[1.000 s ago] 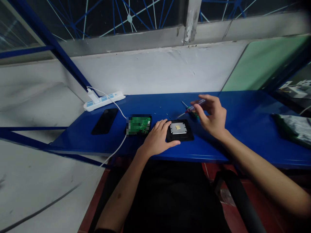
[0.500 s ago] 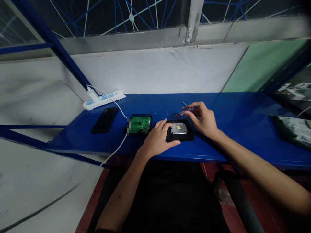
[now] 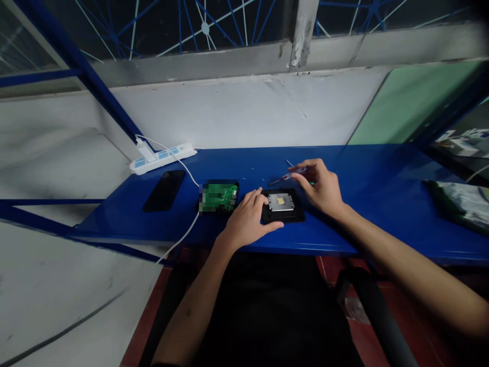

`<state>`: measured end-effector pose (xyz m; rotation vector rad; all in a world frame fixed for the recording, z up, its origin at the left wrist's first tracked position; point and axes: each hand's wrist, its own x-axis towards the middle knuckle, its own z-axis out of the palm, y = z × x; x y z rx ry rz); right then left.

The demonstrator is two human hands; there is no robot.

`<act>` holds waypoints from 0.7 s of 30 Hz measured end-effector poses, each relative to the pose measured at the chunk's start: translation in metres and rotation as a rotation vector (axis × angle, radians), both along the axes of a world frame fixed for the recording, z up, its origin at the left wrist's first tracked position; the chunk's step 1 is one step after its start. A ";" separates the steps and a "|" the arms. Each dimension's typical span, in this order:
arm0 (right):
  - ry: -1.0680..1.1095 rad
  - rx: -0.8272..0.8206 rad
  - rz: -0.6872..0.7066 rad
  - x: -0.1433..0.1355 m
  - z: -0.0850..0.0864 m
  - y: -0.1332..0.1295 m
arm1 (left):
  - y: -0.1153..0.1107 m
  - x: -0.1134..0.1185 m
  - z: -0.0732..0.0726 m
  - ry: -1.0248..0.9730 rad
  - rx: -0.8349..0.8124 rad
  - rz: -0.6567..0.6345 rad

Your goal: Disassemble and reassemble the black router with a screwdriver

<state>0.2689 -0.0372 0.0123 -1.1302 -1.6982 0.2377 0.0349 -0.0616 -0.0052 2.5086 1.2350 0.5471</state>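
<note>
Behind right hand (image 3: 323, 187): second screwdriver (image 3: 289, 163), probably, part-hidden.

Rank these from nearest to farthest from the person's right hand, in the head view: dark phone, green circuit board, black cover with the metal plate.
From the right hand:
1. Black cover, just to its left
2. Green circuit board, beyond the left hand
3. Dark phone, far left

No legible text, no readable labels, brands, numbers or signs
</note>
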 end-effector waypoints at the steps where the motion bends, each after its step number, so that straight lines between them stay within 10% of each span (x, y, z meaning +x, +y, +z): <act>1: 0.029 0.001 -0.002 0.000 0.001 0.000 | 0.000 0.000 0.001 -0.003 -0.008 0.004; 21: 0.399 -0.197 0.125 0.000 0.005 0.005 | -0.002 -0.001 0.002 -0.028 -0.007 -0.001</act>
